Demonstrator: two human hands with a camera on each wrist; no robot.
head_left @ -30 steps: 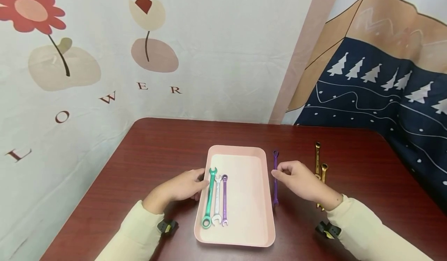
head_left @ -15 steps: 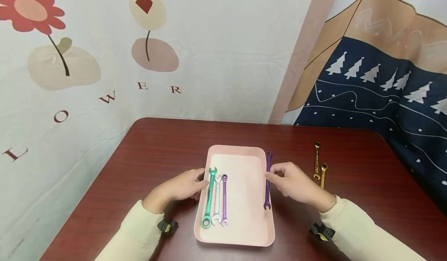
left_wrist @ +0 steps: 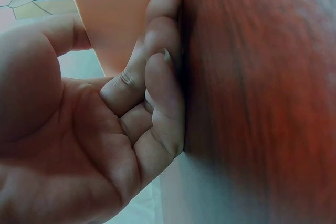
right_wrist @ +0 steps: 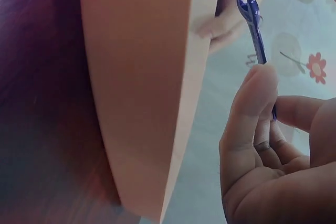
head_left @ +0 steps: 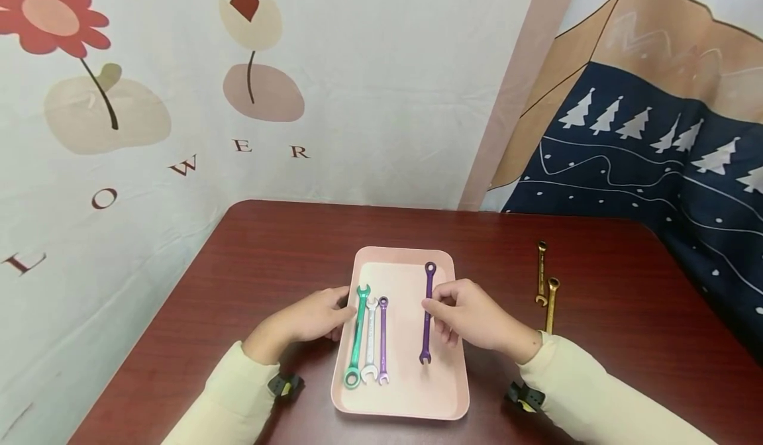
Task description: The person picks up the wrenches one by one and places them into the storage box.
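Against the left rim of the shallow pink rectangular plastic tray [head_left: 405,256], which sits on the dark red-brown wooden table [head_left: 250,266], rests the person's left hand [head_left: 312,318], its fingers loosely bent and pressed to the tray's outer wall without closing round anything. Just inside that left rim lie three combination wrenches side by side: a long green metal wrench [head_left: 357,336] nearest the rim, a shorter silver one [head_left: 370,340] touching it, and a slim light-purple one [head_left: 383,340] beside that. Further right, over the right half of the tray, the right hand [head_left: 471,316] pinches a dark purple metal wrench [head_left: 426,312] near its middle between thumb and fingertips, the ring end pointing toward the tray's far rim and the open end toward its near rim; whether it touches the tray floor cannot be told. Well to the right of the tray, on the bare table, lie two gold-coloured metal wrenches [head_left: 546,285], close together.
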